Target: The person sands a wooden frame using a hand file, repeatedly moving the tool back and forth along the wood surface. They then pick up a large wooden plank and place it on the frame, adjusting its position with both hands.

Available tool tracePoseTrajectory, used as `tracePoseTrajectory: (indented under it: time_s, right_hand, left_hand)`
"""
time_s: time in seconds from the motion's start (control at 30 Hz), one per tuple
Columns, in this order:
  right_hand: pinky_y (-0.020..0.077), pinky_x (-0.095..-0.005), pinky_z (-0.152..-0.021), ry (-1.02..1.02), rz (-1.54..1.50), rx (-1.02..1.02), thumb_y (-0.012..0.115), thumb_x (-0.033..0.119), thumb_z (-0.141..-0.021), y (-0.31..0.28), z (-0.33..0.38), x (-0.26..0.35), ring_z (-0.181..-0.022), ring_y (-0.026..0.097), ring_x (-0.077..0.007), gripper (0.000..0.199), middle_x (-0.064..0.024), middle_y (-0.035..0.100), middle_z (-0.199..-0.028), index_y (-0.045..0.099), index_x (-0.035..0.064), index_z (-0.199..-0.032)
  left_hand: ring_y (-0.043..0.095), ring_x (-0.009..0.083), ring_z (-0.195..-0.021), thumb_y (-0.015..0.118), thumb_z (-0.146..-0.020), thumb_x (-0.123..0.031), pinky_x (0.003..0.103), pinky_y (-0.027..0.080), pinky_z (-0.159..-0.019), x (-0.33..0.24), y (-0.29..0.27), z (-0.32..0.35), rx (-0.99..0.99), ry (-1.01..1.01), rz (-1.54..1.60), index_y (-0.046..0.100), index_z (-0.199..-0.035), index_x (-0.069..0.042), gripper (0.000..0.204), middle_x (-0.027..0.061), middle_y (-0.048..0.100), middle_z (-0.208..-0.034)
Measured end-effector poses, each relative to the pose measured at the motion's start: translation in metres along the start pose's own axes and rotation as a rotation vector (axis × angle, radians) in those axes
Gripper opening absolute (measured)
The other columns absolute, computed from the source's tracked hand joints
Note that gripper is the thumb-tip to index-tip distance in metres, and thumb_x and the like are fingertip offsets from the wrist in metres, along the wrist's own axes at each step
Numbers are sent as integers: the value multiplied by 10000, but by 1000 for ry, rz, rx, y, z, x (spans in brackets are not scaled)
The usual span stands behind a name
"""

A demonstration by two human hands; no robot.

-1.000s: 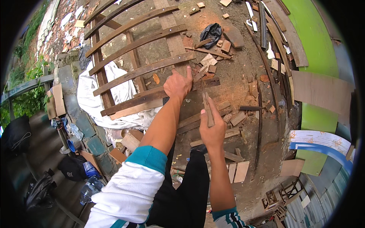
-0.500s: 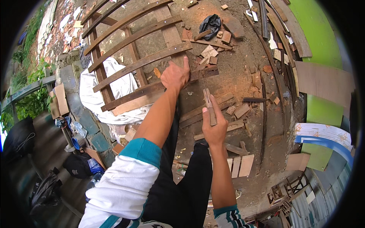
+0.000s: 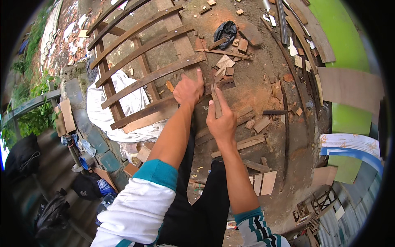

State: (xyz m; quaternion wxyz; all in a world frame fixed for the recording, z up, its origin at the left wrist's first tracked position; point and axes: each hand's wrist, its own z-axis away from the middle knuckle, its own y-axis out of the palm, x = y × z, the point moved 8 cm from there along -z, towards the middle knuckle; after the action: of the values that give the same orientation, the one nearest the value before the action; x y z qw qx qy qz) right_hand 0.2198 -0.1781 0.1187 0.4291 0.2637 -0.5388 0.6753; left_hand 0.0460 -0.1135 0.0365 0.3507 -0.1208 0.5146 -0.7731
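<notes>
A dark wooden slatted frame (image 3: 153,79) lies in front of me, its nearest slat (image 3: 144,110) running out past the frame on the right. My left hand (image 3: 188,91) is closed over the frame's near right corner, thumb stretched along the wood. In my right hand (image 3: 222,123) is a handsaw (image 3: 214,93), gripped by its wooden handle with the index finger laid along it. The saw is edge-on at the slat's projecting right end. Its thin blade hardly shows, so I cannot tell how deep it sits.
White cloth (image 3: 96,105) lies under the frame's left side. Wood offcuts (image 3: 262,124) and a black plastic bag (image 3: 225,33) are scattered on the dirt ground. Long boards (image 3: 284,22) lie at right beside green panels (image 3: 349,115). A low block wall (image 3: 95,138) runs along the left.
My right hand has moved forward and slightly left with the handsaw, bringing the handle up close to the slat. My left hand keeps its hold on the frame.
</notes>
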Motion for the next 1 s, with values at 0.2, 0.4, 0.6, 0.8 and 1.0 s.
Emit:
tracePoseTrajectory:
  time_s: [0.2, 0.4, 0.6, 0.8, 1.0]
  right_hand:
    - [584, -411, -826, 64, -83, 73, 630, 95, -936, -63, 91, 32, -1063, 706, -396, 455, -323, 678, -1163, 585, -35, -1369]
    - [569, -377, -874, 10, -97, 38, 623, 32, -924, -92, 120, 26, -1102, 703, -380, 437, -297, 688, -1196, 585, -89, -1342]
    - [565, -402, -837, -77, -81, -8, 640, 144, -945, -21, 15, -1, -1061, 697, -418, 447, -269, 702, -1148, 600, 5, -1368]
    - [587, -383, -823, 71, -58, 58, 649, 44, -908, -104, 153, 24, -1053, 723, -357, 462, -293, 697, -1161, 587, -60, -1354]
    - [585, -387, -812, -56, -197, -32, 661, 61, -910, -38, 50, -27, -1043, 715, -379, 442, -264, 695, -1186, 614, -18, -1343]
  left_hand:
    - [705, 419, -984, 404, -945, -688, 489, 522, -887, 8, -1, -2, 28, -28, -8, 596, -1204, 69, 823, 275, 726, -970]
    - [706, 427, -969, 405, -946, -685, 489, 525, -874, 3, -1, 1, 29, -27, 14, 594, -1216, 71, 825, 281, 725, -955]
    - [709, 437, -942, 410, -946, -684, 498, 529, -856, 3, 3, -1, 43, -14, -3, 592, -1220, 79, 831, 292, 723, -940]
    - [708, 439, -950, 402, -953, -683, 501, 527, -861, 3, -1, -3, 7, 2, -23, 600, -1208, 75, 824, 291, 724, -950]
    - [698, 456, -976, 391, -954, -693, 511, 516, -885, 1, 4, -3, 0, -7, -36, 594, -1222, 92, 854, 300, 720, -974]
